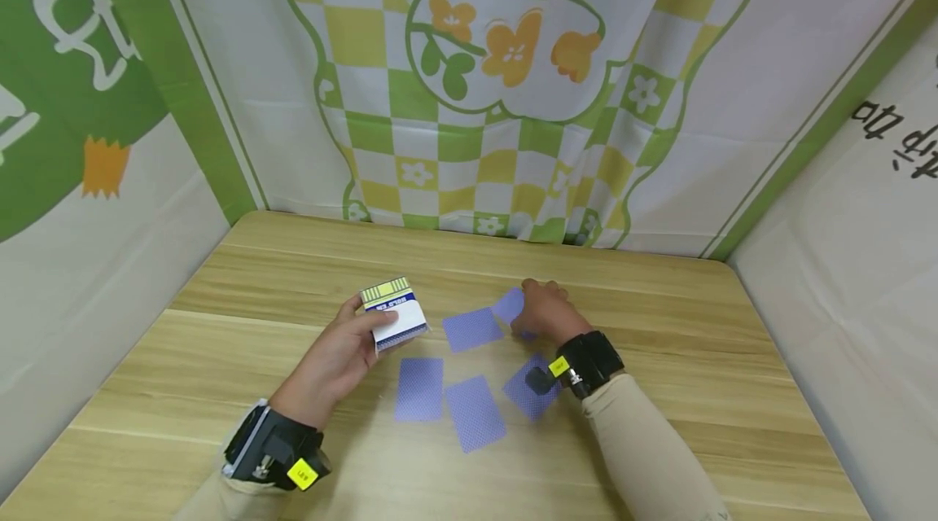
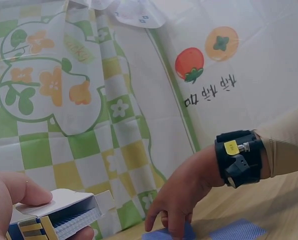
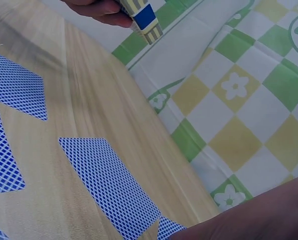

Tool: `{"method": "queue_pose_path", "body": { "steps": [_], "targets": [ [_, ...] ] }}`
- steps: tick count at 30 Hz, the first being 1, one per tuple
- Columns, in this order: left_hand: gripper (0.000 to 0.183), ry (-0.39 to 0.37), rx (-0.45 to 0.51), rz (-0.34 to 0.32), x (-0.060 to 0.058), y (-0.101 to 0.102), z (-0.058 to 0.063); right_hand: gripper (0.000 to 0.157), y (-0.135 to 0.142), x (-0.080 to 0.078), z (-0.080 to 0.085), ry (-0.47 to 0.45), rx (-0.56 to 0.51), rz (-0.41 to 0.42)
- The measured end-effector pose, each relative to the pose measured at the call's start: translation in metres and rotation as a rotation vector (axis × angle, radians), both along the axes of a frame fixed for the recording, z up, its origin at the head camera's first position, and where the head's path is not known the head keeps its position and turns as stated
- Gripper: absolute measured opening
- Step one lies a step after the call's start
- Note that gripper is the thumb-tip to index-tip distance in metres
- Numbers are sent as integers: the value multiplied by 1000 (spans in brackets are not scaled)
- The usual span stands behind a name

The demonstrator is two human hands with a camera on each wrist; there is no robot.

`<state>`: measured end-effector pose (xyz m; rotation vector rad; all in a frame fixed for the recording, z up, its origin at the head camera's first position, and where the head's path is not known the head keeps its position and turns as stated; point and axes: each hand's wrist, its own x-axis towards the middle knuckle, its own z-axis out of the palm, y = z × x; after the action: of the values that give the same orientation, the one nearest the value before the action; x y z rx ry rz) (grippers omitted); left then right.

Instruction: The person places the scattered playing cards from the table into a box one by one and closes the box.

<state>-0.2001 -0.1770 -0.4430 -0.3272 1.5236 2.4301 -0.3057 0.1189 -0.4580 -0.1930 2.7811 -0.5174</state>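
My left hand (image 1: 348,350) grips a playing-card box (image 1: 403,324), thumb across its white face and fingers beneath. In the left wrist view the box's end flap stands open and a stack of cards (image 2: 78,223) shows inside. At the far right of the laid-out cards, my right hand (image 1: 545,309) reaches down onto a blue-backed playing card (image 1: 507,307), thumb and fingertips at its edges; the palm hides part of it. Beside it lies another blue-backed card (image 1: 472,330), which the right wrist view shows flat on the wood.
Nearer to me are more face-down cards: one at left (image 1: 419,389), one in the middle (image 1: 476,415) and one partly under the right wrist camera (image 1: 541,379). The wooden table (image 1: 293,260) meets a patterned curtain (image 1: 498,171) at the back, with cloth walls at both sides.
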Motion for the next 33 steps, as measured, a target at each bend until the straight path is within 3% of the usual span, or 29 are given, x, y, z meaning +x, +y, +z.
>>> {"method": "queue_pose_path", "body": {
  "steps": [8, 14, 23, 27, 33],
  "targets": [
    [86, -3, -5, 3, 0, 0, -1, 65, -4, 7, -1, 55, 11, -9],
    [87, 0, -7, -1, 0, 1, 0, 77, -6, 15, -3, 86, -59, 10],
    [85, -1, -12, -2, 0, 1, -1, 77, -9, 18, -9, 98, -82, 51],
    [83, -5, -5, 1, 0, 1, -1, 77, -10, 22, -9, 84, -160, 48],
    [84, 1, -9, -3, -1, 1, -1, 81, -14, 30, -7, -29, -378, 54]
  ]
}}
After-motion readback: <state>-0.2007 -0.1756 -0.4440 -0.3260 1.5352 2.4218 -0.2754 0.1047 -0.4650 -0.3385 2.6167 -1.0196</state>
